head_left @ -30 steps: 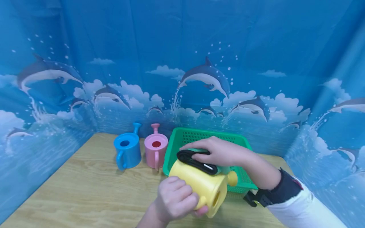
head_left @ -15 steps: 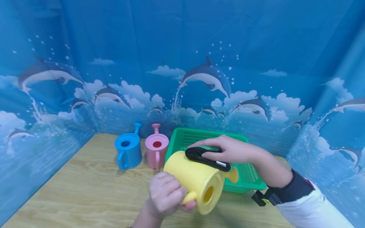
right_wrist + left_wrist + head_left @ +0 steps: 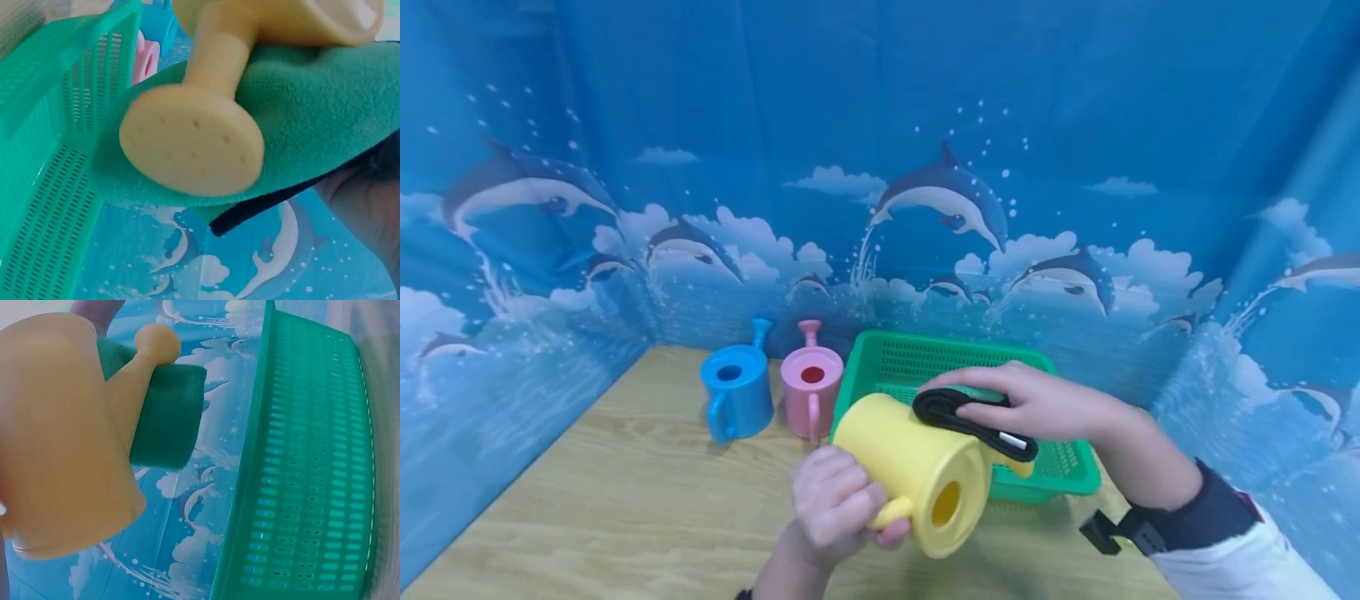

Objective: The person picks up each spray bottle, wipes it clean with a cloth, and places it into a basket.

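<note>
My left hand point(image 3: 837, 502) grips the handle of a yellow watering can point(image 3: 891, 446), which is tilted on its side above the table, its round top opening towards me. With thumb and fingers my right hand point(image 3: 1026, 402) holds a folded green cleaning cloth point(image 3: 319, 100) with black edging and a small white label. The cloth lies against the can's side around the base of the spout. In the right wrist view, the spout's round sprinkler head point(image 3: 190, 140) shows in front of the cloth. The left wrist view shows the green cloth point(image 3: 169, 419) behind the spout.
Behind the can stands a green perforated basket point(image 3: 850, 392). To its left, a pink watering can point(image 3: 811, 400) and a blue watering can point(image 3: 741, 400) stand upright on the wooden table point(image 3: 647, 500). A blue dolphin-print curtain point(image 3: 820, 125) surrounds the back and sides.
My right hand and the cloth have moved right along the yellow can towards its spout. The can has turned slightly, its opening facing me more, and my left hand has shifted a little left.
</note>
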Tool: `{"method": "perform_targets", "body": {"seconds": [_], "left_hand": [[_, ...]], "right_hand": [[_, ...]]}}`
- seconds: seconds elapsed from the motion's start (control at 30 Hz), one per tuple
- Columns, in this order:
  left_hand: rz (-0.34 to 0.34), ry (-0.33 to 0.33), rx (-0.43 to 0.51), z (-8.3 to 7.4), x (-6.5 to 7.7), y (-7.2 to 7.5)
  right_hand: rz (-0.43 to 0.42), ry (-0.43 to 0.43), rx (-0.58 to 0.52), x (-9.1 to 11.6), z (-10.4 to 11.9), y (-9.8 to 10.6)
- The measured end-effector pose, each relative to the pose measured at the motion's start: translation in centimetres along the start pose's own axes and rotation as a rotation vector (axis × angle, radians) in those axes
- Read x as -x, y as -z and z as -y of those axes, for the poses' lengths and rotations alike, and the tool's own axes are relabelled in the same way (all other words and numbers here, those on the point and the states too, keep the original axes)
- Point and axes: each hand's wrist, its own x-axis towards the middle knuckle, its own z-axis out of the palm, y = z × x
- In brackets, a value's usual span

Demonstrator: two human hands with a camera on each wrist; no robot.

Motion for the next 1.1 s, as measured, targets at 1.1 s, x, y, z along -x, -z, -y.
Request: {"method": "perform_targets", "body": {"seconds": [1.1], "left_hand": [[-0.156, 0.041, 0.06, 0.2, -0.6, 0.2]], "right_hand": [[0.132, 0.236, -0.175, 1.0, -3.4, 0.6]]}}
